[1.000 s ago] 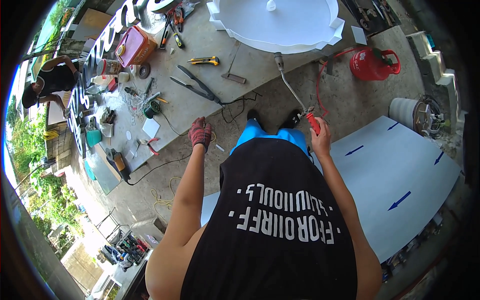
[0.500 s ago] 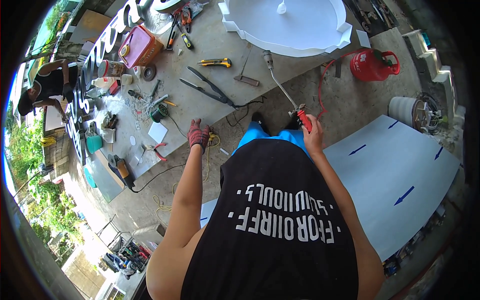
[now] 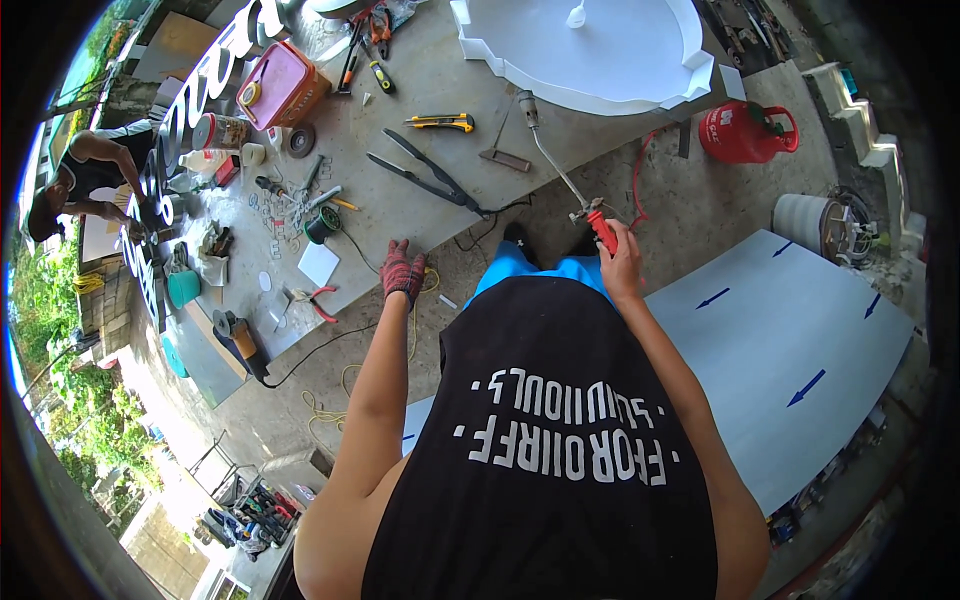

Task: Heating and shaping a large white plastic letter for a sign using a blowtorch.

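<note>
A gas torch (image 3: 584, 208) held before the table (image 3: 440, 90).
From here I see the bare right hand (image 3: 620, 258) wrapped round its red handle (image 3: 602, 232); the gloved left hand (image 3: 402, 274), fingers loosely extended and empty, is by the table edge. The nozzle (image 3: 528, 108) points toward the white scalloped form (image 3: 600, 102), contact unclear.

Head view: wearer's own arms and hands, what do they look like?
Left hand: red-and-dark knit fabric glove, ending around the wrist. Right hand: no glove. Arms: no sleeves, bare up to the white-lettered black sleeveless top.
</note>
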### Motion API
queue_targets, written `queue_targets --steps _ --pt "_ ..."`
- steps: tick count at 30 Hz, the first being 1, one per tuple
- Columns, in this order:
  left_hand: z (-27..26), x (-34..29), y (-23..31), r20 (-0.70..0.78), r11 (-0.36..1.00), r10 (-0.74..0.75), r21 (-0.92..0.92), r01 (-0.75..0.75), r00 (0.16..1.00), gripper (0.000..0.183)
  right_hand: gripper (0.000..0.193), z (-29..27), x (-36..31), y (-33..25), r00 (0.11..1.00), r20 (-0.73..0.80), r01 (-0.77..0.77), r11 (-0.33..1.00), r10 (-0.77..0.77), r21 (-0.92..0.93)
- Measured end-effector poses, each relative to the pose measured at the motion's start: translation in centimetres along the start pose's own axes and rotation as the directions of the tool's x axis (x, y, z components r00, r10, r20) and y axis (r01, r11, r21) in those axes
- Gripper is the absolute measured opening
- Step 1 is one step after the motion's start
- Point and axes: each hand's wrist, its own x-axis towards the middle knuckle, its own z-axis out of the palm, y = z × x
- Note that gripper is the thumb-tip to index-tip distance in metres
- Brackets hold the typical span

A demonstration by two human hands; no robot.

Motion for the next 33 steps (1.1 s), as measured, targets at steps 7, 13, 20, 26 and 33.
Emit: queue_targets --steps 7,13,20,26,33 --pt "-0.3 0.3 0.1 0.047 1.000 0.014 0.026 -0.015 0.999 0.068 0.052 0.7 0.2 -0.8 1.000 -0.004 0.009 1.000 -0.009 0.011" --pt "0.0 0.4 -0.6 0.071 1.000 0.021 -0.009 -0.020 0.997 0.069 0.052 0.9 0.2 -0.9 1.000 -0.008 -0.002 1.000 0.003 0.021" --pt "0.3 0.6 -0.7 0.064 1.000 0.018 0.002 -0.018 0.998 0.070 0.052 0.5 0.0 -0.6 1.000 -0.010 0.001 0.999 0.000 0.034" --pt "0.2 0.7 -0.1 0.081 1.000 -0.021 -0.009 0.022 0.996 0.071 0.051 0.2 -0.3 0.2 1.000 -0.024 0.008 1.000 -0.008 0.028" --pt "0.8 1.1 -0.6 0.058 0.999 -0.032 0.005 0.032 0.998 0.070 0.051 -0.3 -0.9 1.1 0.999 -0.039 -0.008 1.000 0.009 0.009"
